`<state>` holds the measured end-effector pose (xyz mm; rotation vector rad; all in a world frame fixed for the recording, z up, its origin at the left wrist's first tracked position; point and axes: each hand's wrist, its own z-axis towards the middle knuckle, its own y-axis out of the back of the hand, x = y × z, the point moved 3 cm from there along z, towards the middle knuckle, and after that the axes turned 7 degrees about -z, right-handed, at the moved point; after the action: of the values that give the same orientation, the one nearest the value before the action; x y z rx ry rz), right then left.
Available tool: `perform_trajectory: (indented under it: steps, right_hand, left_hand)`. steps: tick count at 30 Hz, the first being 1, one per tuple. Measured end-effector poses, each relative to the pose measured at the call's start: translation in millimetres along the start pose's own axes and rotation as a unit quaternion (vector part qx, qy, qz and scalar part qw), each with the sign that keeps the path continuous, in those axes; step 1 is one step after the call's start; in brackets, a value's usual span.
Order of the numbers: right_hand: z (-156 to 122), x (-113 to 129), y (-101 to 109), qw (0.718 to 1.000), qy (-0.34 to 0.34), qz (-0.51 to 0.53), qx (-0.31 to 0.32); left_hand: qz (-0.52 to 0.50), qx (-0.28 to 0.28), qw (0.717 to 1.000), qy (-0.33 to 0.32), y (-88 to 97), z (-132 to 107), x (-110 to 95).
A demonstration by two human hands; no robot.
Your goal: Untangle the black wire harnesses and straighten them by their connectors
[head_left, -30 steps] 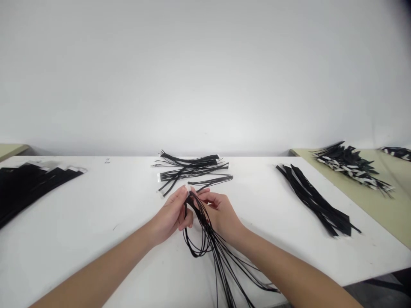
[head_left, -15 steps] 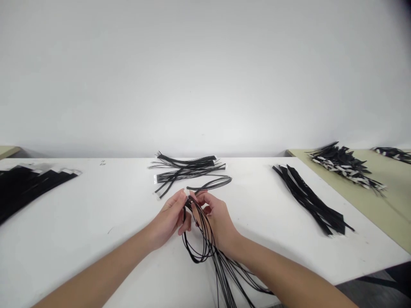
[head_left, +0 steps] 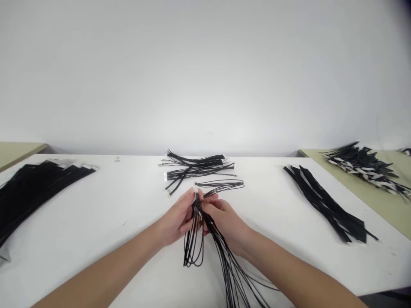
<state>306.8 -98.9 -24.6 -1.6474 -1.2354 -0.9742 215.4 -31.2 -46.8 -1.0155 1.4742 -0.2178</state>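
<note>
My left hand (head_left: 180, 218) is closed, pinching a small white connector (head_left: 196, 191) from which thin black wires hang in loops. My right hand (head_left: 229, 224) is closed round a bundle of black wires (head_left: 221, 246) just beside it; the loose lengths spread down past the lower edge of the picture. The two hands almost touch. Between the fingers the wires overlap, so which ones run into the connector is partly hidden. Just beyond my fingertips a looped set of thin black wires (head_left: 224, 184) shows above the white table (head_left: 141, 192).
A small pile of black cables with white connectors (head_left: 199, 167) lies at the back middle. Flat black cables (head_left: 41, 184) are stacked at the left, and another bunch (head_left: 327, 205) lies to the right. More cables (head_left: 366, 167) sit on a yellowish side table (head_left: 356, 199).
The view has turned slightly left, shifting everything to the right. My right fingers have closed in on the wires, and the hanging loop now falls narrower below the connector.
</note>
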Motion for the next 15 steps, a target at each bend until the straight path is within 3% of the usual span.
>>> perform_trajectory:
  steps: [11,15]
  right_hand:
    - [-3.1,1.2,-1.3,0.996,0.007,0.073,0.047]
    - [-4.1,3.5,-1.1,0.997,0.013,0.066,0.024]
  left_hand:
    - [-0.014,0.018,0.999,0.032,-7.0,-6.4,-6.2]
    - [-0.015,0.019,0.999,0.034,-5.4,-5.9,-4.9]
